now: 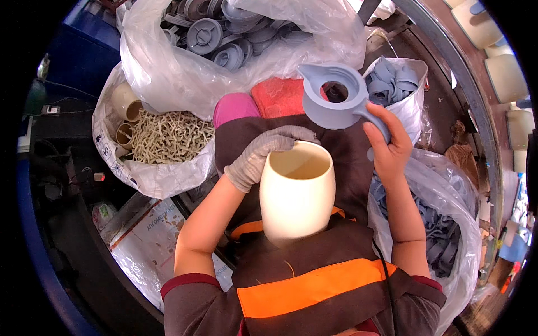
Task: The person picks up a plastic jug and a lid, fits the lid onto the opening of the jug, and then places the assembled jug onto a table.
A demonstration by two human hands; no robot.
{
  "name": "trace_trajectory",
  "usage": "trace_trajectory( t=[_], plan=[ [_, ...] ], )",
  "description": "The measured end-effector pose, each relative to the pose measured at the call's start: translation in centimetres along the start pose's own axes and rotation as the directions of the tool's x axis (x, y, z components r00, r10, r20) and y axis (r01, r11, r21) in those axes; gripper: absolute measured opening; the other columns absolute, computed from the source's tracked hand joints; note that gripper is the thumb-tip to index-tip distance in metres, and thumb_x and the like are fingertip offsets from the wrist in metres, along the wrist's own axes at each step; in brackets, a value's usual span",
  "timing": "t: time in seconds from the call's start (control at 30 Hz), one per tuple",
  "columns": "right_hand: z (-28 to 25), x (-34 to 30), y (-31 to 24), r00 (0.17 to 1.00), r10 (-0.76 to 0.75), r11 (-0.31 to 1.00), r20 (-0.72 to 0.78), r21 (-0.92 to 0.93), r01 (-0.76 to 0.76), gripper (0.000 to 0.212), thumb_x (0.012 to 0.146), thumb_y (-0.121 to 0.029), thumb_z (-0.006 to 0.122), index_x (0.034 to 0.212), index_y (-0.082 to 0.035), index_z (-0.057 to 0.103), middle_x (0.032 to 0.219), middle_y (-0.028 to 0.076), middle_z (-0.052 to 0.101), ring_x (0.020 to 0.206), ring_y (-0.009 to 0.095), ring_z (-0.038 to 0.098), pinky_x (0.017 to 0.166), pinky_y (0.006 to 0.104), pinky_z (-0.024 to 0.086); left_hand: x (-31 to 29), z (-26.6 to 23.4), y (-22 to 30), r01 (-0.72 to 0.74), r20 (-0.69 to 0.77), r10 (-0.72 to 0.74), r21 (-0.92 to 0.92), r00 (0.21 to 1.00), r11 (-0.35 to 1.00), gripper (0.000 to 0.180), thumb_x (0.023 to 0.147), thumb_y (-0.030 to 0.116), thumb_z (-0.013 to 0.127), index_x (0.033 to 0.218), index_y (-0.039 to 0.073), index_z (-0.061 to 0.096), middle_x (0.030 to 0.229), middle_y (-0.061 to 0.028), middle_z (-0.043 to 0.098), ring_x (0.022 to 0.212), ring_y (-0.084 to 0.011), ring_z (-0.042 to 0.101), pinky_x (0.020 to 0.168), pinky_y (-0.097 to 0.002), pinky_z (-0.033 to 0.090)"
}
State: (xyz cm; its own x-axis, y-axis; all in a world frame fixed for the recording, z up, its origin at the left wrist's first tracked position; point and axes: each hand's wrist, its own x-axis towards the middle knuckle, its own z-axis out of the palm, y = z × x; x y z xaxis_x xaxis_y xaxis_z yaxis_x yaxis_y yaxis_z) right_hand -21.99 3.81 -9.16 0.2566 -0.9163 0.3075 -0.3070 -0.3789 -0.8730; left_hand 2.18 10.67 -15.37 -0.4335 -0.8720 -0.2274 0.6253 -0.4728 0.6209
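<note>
1. Head view: the right hand, bare, is closed on the handle of a blue-grey spouted collar, thumb and fingers together around it.
2. The left hand, in a thin grey knit glove, touches the far left rim of a cream vessel, its fingers bent; the thumb is hidden, so I cannot tell whether it clamps the rim.
3. The vessel stands mouth up at the person's lap, smooth, bulging gently, with a round opening. The collar is held apart from it, beyond and to the right, matt, ring-shaped and pointed at the spout.
4. A dark apron with an orange band covers the lap; red cloth lies beyond.
5. Crinkled translucent plastic surrounds round grey lids.
6. At left, a white sack holds tangled cream strips.
7. At right, a clear bag holds curved blue-grey pieces.
</note>
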Motion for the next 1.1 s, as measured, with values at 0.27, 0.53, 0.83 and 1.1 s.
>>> trace_trajectory(
  t=[0.27, 0.53, 0.83, 1.1],
  plan=[
    [0.5, 0.0, -3.2, 0.754, 0.498, 0.512, 0.429, 0.555, -0.655, 0.034, 0.095, -0.018, 0.052, 0.125, -0.001, 0.053, 0.058, -0.008, 0.034, 0.042, 0.000, 0.028, 0.037, 0.0179, 0.025, -0.1, 0.4, -0.3, -0.046, -0.119, -0.007, -0.434, 0.993, 0.900, 0.052, 0.093, 0.044, 0.053, 0.124, 0.002, 0.052, 0.119, -0.0096, 0.060, 0.107, -0.0202, 0.058, 0.096, -0.0355, 0.047],
    [2.9, -0.4, -0.9, 0.698, 0.521, 0.478, 0.492, 0.509, -0.716, 0.033, 0.095, -0.020, 0.055, 0.124, -0.003, 0.054, 0.060, -0.008, 0.036, 0.044, 0.001, 0.032, 0.039, 0.0178, 0.026, 0.2, -1.4, -1.4, -0.176, -0.193, 0.075, -0.581, 0.978, 0.795, 0.052, 0.093, 0.049, 0.051, 0.122, 0.007, 0.054, 0.120, -0.0105, 0.059, 0.108, -0.0223, 0.058, 0.097, -0.0388, 0.047],
    [2.8, -0.6, 1.6, 0.712, 0.498, 0.608, 0.495, 0.386, -0.694, 0.034, 0.094, -0.022, 0.057, 0.121, -0.002, 0.057, 0.059, -0.007, 0.042, 0.045, 0.001, 0.034, 0.040, 0.0186, 0.028, 0.1, -1.8, -2.5, -0.198, -0.243, 0.101, -0.423, 0.965, 0.884, 0.063, 0.088, 0.055, 0.054, 0.121, 0.001, 0.054, 0.122, -0.0133, 0.058, 0.108, -0.0221, 0.058, 0.096, -0.0373, 0.047],
    [3.3, -1.8, 2.5, 0.807, 0.408, 0.765, 0.428, 0.322, -0.557, 0.031, 0.092, -0.021, 0.060, 0.119, -0.005, 0.061, 0.068, -0.007, 0.051, 0.050, -0.001, 0.039, 0.043, 0.0171, 0.029, -1.8, 1.5, -0.9, -0.130, -0.141, 0.149, 0.136, 0.979, 0.982, 0.092, 0.075, 0.068, 0.061, 0.134, 0.000, 0.041, 0.130, -0.0121, 0.051, 0.115, -0.0201, 0.053, 0.100, -0.0344, 0.042]
  ],
)
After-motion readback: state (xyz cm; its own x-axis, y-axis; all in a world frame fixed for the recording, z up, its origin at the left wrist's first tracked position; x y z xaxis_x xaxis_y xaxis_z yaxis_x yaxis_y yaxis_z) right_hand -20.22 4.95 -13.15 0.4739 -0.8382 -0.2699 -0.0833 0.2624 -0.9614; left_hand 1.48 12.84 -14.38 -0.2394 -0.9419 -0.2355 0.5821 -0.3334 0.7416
